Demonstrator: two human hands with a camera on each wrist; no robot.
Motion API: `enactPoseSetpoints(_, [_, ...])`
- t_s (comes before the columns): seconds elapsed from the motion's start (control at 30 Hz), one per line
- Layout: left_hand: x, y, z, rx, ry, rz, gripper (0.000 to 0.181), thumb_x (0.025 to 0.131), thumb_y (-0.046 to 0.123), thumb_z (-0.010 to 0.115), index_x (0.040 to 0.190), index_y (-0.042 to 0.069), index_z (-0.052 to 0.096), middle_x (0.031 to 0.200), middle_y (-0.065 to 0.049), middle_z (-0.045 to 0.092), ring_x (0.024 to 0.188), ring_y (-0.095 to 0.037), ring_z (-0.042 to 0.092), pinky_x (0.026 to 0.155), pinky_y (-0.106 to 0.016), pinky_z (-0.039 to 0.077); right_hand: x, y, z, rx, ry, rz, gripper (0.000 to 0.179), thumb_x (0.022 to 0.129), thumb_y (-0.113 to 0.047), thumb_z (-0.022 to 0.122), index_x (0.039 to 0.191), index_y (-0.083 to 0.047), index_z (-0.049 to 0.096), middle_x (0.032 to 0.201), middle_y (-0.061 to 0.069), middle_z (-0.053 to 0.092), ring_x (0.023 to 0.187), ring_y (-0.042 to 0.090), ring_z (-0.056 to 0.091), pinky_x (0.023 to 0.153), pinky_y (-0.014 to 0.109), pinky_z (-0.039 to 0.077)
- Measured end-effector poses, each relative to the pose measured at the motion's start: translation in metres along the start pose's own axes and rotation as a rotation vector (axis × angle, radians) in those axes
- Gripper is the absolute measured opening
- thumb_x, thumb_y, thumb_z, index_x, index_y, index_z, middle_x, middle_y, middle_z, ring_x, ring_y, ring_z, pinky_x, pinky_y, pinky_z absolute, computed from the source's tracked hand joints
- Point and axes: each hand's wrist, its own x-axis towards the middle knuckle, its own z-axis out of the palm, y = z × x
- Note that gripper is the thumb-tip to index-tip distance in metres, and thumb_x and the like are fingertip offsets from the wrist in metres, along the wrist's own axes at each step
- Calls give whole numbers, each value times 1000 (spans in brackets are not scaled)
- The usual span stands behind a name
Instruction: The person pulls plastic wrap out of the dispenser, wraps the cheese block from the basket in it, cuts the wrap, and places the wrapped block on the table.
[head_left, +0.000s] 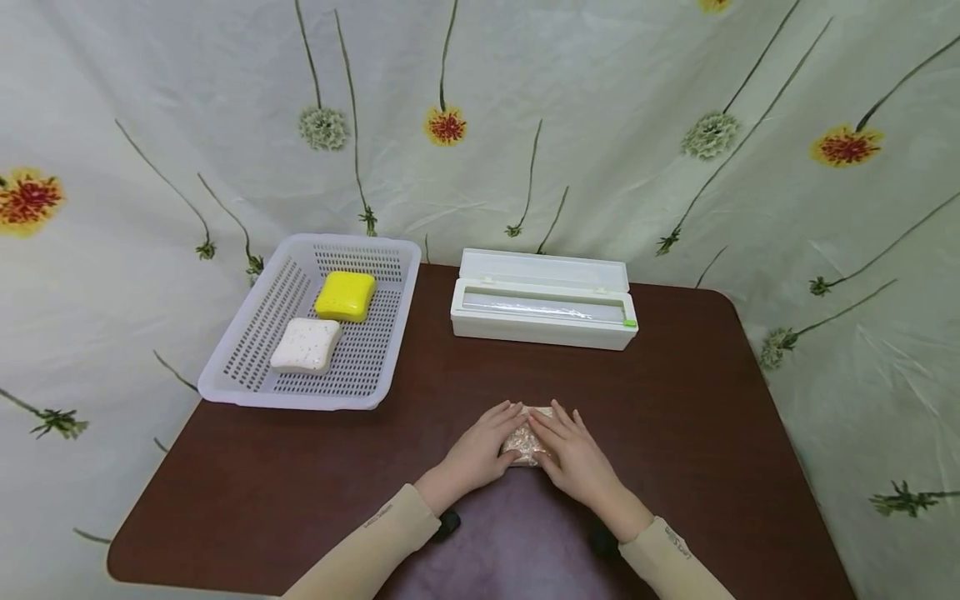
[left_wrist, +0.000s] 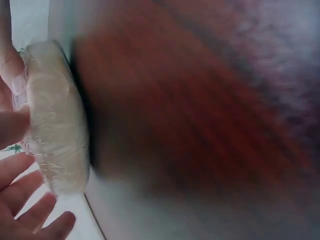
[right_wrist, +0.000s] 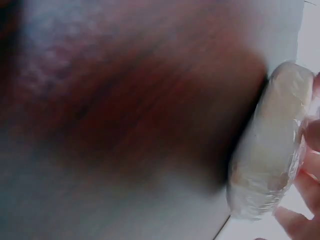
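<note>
A beige soap-like bar [head_left: 522, 443], wrapped in clear crinkled film, lies on the table between both hands. My left hand [head_left: 476, 450] rests on its left side, fingers fairly straight over the top and thumb near the front edge. From the other side my right hand [head_left: 581, 462] lays its extended fingers on the top and right edge. In the left wrist view the wrapped bar [left_wrist: 60, 120] shows its side, folds of film clinging to it. The right wrist view has the same bar [right_wrist: 270, 145] with fingertips on its upper face. The hands partly cover the bar.
A white film dispenser box [head_left: 543, 321] with its lid raised stands at the back. To the left, a pale lattice basket [head_left: 390, 367] holds a yellow soap bar [head_left: 346, 296] and a speckled white soap bar [head_left: 306, 346]. A flowered cloth hangs behind the brown table [head_left: 697, 417].
</note>
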Motion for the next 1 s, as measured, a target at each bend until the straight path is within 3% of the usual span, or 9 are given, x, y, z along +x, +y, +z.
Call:
enactPoseSetpoints(0.13, [1,-3,-2,-27,-22,6,57,92,20,70,142,2,50,153,-13,44,145,-32,34,112,-45,39,2,2,-5,93,-77,33,57,91,-18,70,143,-6,51,151,11,47,142,45,35,109,68,30])
enactPoseSetpoints(0.27, [-2,-11,-8,-88,-37,21,52,92,19,68,140,5,53,154,-13,41,146,-32,32,112,-47,39,-4,12,-10,180,-49,38,50,89,-11,69,137,-5,57,151,12,46,143,43,34,108,64,35])
enactPoseSetpoints(0.33, [-4,-16,-12,-99,-39,24,49,90,11,67,138,8,54,155,-11,39,146,-31,32,111,-47,40,-10,20,-13,183,-31,42,50,85,-9,70,134,-6,59,150,12,47,142,41,37,104,59,43])
enactPoseSetpoints(0.47, [-5,-24,-15,-97,-51,42,54,83,-3,68,133,12,53,156,-10,37,144,-30,35,105,-44,45,-20,34,-16,133,-53,59,64,78,-18,81,137,-11,55,151,10,44,137,34,45,94,49,52])
enactPoseSetpoints(0.57, [-3,-26,-13,-81,-89,61,60,82,1,75,135,14,52,158,-10,33,144,-31,35,104,-43,47,-21,41,-14,104,-68,30,74,72,-23,88,137,-11,54,151,11,43,133,32,49,93,46,53])
enactPoseSetpoints(0.7, [4,-27,-8,-50,-98,85,60,80,12,82,133,16,53,156,-14,35,141,-34,37,104,-44,47,-15,46,-11,77,-48,-26,66,73,-14,87,132,-8,57,146,15,48,125,33,55,91,44,54])
enactPoseSetpoints(0.77, [8,-28,-7,-59,-88,89,56,81,16,81,131,15,54,153,-16,38,139,-35,40,104,-44,47,-11,47,-12,92,-52,-13,62,75,-12,85,131,-8,58,143,15,50,123,33,57,90,44,54])
enactPoseSetpoints(0.9, [13,-29,-16,-200,-88,48,46,91,24,72,132,12,56,147,-15,46,134,-34,47,105,-45,46,-6,46,-20,257,-73,90,51,85,-14,77,132,-8,58,138,13,57,123,33,58,95,48,52])
enactPoseSetpoints(1.0, [14,-27,-26,-348,-92,-40,42,98,32,61,133,9,57,134,-12,58,121,-28,59,98,-40,51,-4,42,-28,416,-59,209,45,93,-20,68,134,-6,56,130,13,64,118,31,62,96,48,51])
